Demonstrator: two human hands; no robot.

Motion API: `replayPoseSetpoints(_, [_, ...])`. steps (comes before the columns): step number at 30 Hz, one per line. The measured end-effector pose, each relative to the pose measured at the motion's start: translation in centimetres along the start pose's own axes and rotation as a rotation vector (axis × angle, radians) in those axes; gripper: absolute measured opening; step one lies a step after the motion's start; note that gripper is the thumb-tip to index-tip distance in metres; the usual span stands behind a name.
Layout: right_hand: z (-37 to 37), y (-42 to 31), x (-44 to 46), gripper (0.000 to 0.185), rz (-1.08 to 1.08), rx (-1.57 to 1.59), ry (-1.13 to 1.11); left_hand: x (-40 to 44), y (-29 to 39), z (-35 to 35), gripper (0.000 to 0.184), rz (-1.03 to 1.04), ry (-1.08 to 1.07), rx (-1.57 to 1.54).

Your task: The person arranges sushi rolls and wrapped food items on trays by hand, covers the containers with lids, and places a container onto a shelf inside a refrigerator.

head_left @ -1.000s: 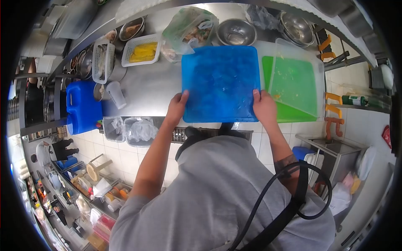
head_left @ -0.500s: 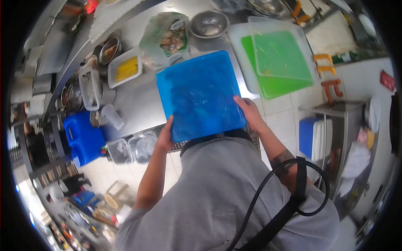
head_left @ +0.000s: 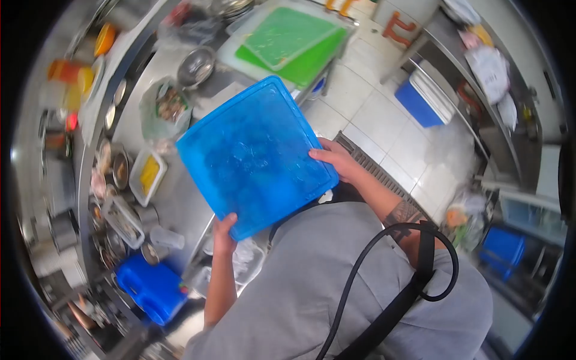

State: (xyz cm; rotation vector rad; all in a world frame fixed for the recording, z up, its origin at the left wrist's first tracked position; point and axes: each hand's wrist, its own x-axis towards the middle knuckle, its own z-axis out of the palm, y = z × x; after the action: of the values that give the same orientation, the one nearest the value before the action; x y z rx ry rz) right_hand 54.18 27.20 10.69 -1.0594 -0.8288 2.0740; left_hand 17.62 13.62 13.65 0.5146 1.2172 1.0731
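Between my hands I hold a square blue plastic container with a translucent blue lid [head_left: 258, 156], tilted in front of my body. My left hand [head_left: 224, 234] grips its near left corner, the thumb on the rim. At the right edge my right hand [head_left: 337, 158] is closed around the side, thumb on top, the other fingers mostly hidden beneath. Dark shapes show dimly through the lid; I cannot make out what they are. Past its far edge lie a metal bowl [head_left: 196, 67] and a plastic bag [head_left: 157, 120] with pale food pieces in it.
Green and clear cutting boards [head_left: 294, 42] lie at the far end of the steel counter [head_left: 180, 192]. A white tray of yellow food [head_left: 147, 175] and a blue jerrycan [head_left: 150, 287] are on the left. A blue-and-white cooler [head_left: 423, 99] sits under a steel table to the right.
My view and body have turned to the right, so the counter has swung left. The blue container has come along, still in both hands, and now looks rotated anticlockwise.
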Motion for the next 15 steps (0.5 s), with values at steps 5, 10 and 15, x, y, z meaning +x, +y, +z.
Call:
replayPoseSetpoints(5, [-4.5, -0.3, -7.2, 0.077, -0.202, 0.069, 0.110, 7.3, 5.3, 6.7, 0.082, -0.121, -0.190, -0.200])
replayPoseSetpoints(10, [-12.9, 2.5, -15.4, 0.080, -0.389, 0.069, 0.400, 14.9, 1.2, 20.8, 0.065, -0.190, -0.315, 0.070])
replayPoseSetpoints(15, [-24.3, 6.4, -28.4, 0.072, -0.405, 0.344, 0.621, 13.9, -8.5, 39.2, 0.066, -0.248, -0.568, 0.282])
